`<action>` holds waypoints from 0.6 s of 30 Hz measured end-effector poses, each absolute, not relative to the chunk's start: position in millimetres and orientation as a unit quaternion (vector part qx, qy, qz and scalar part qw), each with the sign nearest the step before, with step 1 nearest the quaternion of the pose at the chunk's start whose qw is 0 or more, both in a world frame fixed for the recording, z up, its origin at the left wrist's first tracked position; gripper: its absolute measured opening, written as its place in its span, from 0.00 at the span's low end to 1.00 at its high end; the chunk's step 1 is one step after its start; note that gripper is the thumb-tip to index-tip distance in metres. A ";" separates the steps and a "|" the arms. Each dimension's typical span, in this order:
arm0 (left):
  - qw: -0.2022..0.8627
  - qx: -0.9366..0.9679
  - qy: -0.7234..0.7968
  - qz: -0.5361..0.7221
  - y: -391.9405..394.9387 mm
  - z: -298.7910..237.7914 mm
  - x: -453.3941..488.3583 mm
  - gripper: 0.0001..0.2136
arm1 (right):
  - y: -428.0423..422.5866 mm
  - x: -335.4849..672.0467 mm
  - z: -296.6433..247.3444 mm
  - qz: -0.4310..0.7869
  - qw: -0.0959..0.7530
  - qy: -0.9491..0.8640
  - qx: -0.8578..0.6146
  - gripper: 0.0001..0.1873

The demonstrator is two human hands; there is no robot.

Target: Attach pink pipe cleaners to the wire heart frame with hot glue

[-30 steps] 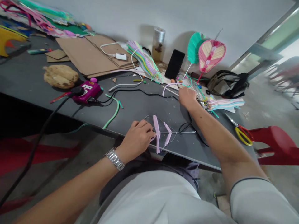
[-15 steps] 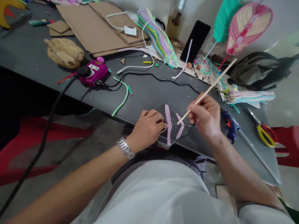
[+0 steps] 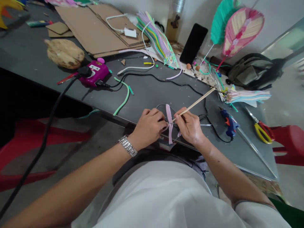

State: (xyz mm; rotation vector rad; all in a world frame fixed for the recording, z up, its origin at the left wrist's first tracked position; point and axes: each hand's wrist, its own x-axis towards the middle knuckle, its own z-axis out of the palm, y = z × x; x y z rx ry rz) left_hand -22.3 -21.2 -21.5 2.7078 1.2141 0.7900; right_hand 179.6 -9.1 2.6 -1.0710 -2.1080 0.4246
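My left hand [image 3: 152,126], with a metal watch at its wrist, is closed on one end of a thin wire frame [image 3: 161,104] at the table's front edge. Pink pipe-cleaner strips [image 3: 169,115] cross the frame's central wire. My right hand [image 3: 188,126] pinches a thin wooden stick [image 3: 197,102]. The stick's lower tip rests at or very near the central wire beside the pink strips; contact is hard to tell. Part of the frame lies hidden behind my right hand.
A blue glue gun [image 3: 230,125] and yellow-red scissors [image 3: 262,131] lie to the right. Left are a purple power socket [image 3: 95,72] and a green pipe cleaner [image 3: 123,101]. A pipe-cleaner bundle [image 3: 158,39], cardboard [image 3: 95,28] and a phone [image 3: 193,42] are behind.
My right hand has moved left and slightly down, bringing the stick's tip up to the pink strips near my left hand. The glue gun now shows more fully. My left hand keeps its hold.
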 end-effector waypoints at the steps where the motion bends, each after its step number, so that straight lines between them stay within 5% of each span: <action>1: 0.036 0.881 0.396 0.256 -21.2 -21.4 -22.4 0.09 | -9.3 178.7 2.5 0.159 0.358 -0.823 -0.411 0.12; 18: 0.032 0.879 0.393 0.268 -20.9 -23.8 -23.0 0.08 | -9.7 177.1 -0.2 0.153 0.361 -0.834 -0.388 0.11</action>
